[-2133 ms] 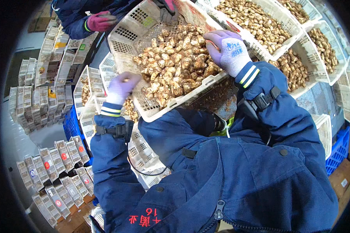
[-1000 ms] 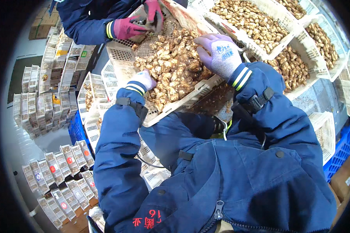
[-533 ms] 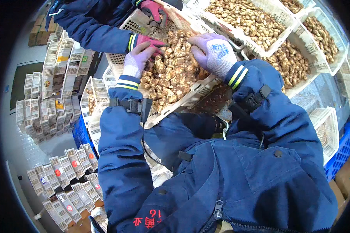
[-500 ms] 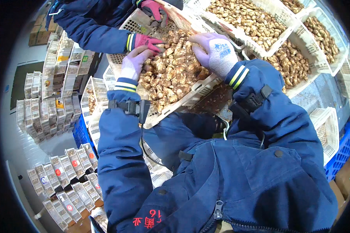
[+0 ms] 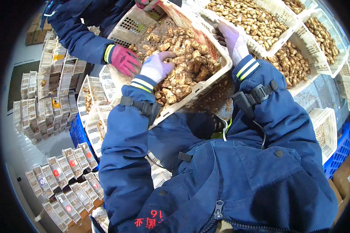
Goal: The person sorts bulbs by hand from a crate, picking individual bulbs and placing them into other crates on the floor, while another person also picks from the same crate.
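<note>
A white plastic crate [image 5: 201, 90] of soil-stained, knobby mushrooms [image 5: 179, 79] sits in front of me, tilted toward my body. My left hand [image 5: 156, 66], in a pale lilac glove, lies on the mushrooms with thumb and fingers apart. Beside the crate's right rim, my right hand [image 5: 234, 39] has its dirty-tipped fingers bent inward; what they hold, if anything, is hidden. Across from me, a co-worker's pink-gloved hand [image 5: 125, 60] rests at the crate's left side. That person's other gloved hand [image 5: 147, 4] is at the far edge.
Right of me stand several white crates, including a mushroom-filled crate [image 5: 272, 50] and a smaller crate [image 5: 330, 136] over a blue crate [image 5: 340, 149]. Stacked white baskets [image 5: 42, 112] line the floor on the left. Cardboard boxes [image 5: 348, 176] lie at the lower right.
My right hand has lifted off the mushrooms to the crate's right rim. My left hand has moved right over the pile. The co-worker's hands have drawn back, and the crate has shifted slightly right.
</note>
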### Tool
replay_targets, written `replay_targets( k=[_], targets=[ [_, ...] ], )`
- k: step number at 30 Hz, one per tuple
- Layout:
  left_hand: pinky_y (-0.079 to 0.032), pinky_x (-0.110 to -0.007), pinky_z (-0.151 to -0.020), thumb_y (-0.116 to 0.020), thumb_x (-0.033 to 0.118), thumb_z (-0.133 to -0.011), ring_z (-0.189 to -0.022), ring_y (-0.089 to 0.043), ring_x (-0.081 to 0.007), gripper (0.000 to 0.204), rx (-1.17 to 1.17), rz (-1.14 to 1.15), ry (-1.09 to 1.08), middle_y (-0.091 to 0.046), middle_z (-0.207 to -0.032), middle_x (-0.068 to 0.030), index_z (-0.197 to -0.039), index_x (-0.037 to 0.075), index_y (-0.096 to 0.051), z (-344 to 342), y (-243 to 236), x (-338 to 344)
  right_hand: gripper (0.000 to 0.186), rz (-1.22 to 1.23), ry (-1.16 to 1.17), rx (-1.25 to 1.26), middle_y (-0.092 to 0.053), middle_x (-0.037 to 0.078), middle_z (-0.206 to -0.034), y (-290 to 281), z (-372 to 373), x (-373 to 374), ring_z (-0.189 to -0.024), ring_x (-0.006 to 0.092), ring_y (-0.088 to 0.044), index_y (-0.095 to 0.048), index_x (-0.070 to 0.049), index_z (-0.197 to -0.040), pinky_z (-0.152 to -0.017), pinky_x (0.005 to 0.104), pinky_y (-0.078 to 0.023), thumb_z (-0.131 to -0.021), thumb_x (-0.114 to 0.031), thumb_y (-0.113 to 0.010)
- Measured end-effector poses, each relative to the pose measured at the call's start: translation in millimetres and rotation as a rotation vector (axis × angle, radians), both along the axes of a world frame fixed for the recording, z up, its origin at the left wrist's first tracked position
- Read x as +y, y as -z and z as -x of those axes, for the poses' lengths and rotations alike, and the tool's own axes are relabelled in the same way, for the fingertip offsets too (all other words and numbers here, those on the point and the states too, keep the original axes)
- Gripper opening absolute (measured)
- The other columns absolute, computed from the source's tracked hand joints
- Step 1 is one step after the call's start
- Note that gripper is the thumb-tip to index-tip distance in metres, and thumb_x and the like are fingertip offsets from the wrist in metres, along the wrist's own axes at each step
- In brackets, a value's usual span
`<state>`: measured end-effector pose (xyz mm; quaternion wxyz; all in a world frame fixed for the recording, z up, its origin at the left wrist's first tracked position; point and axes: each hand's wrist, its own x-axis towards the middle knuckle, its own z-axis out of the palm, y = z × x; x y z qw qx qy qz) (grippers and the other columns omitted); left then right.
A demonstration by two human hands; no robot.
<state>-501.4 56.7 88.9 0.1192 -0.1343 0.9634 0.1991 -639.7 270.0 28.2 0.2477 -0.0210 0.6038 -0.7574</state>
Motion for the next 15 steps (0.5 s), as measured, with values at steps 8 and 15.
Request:
replay_targets(
  k=[8, 15],
  targets=[
    [-0.047, -0.039, -0.083, -0.065, 0.026, -0.074, -0.094, -0.059, -0.0363, 0.045, -0.146, 0.243, 0.198, -0.061, -0.101, -0.0215, -0.114, 0.009, -0.058, 15.5, 22.5, 3.0, 0.025, -0.296, -0.092, 0.725, -0.060, 0.015, -0.105, 8.0, -5.2, -3.7, -0.098, 0.0296, -0.057, -0.057, -0.004, -0.108, -0.084, 0.0336, -0.046, -0.086, -0.009, -0.045],
    [-0.037, -0.024, -0.051, -0.063, 0.031, -0.081, -0.054, -0.048, -0.0081, 0.030, 0.005, -0.606, -0.354, -0.051, -0.056, 0.0009, -0.088, 0.002, -0.065, -23.3, -26.8, 3.8, 0.024, -0.251, -0.169, 0.554, -0.061, 0.015, -0.103, -6.2, -10.2, 1.7, -0.095, 0.0298, -0.058, -0.058, -0.003, -0.106, -0.083, 0.0328, -0.046, -0.085, -0.009, -0.046]
  ],
)
